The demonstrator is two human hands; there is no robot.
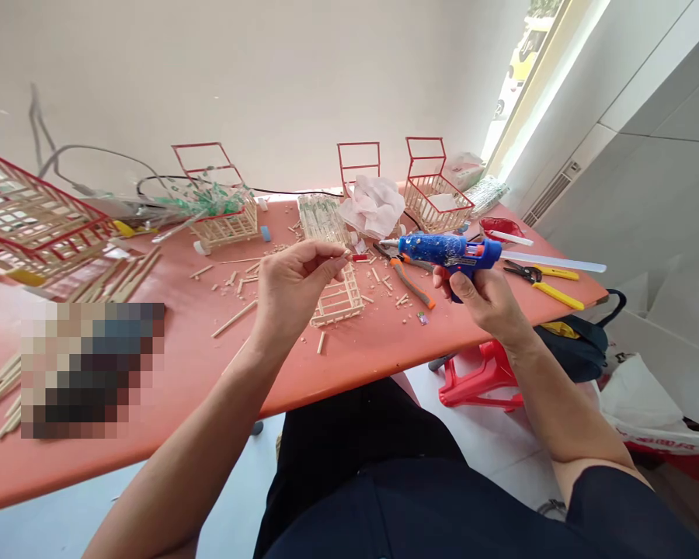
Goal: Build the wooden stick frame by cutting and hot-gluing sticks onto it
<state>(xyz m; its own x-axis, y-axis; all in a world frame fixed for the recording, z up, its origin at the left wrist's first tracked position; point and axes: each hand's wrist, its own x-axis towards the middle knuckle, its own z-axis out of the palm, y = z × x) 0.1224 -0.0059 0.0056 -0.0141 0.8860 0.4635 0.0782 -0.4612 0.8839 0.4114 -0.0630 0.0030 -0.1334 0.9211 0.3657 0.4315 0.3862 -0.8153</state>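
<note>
My right hand (486, 299) is wrapped round the handle of a blue hot glue gun (436, 248), its nozzle pointing left and a long glue stick (559, 261) sticking out behind. To the left, my left hand (297, 283) is raised over the table with thumb and forefinger pinched together. A tiny pale bit shows at those fingertips, too small to name. Just beyond and below that hand lies a small wooden stick frame (338, 299), partly covered by it. The glue gun's tip and my left fingertips are apart.
On the orange table (303, 380) stand model carts of sticks with red trim, including one cart (436, 194) at the back. Orange-handled pliers (411, 283), yellow-handled cutters (551, 287), loose sticks (122, 279) and wood scraps lie about. A red stool (481, 376) stands below.
</note>
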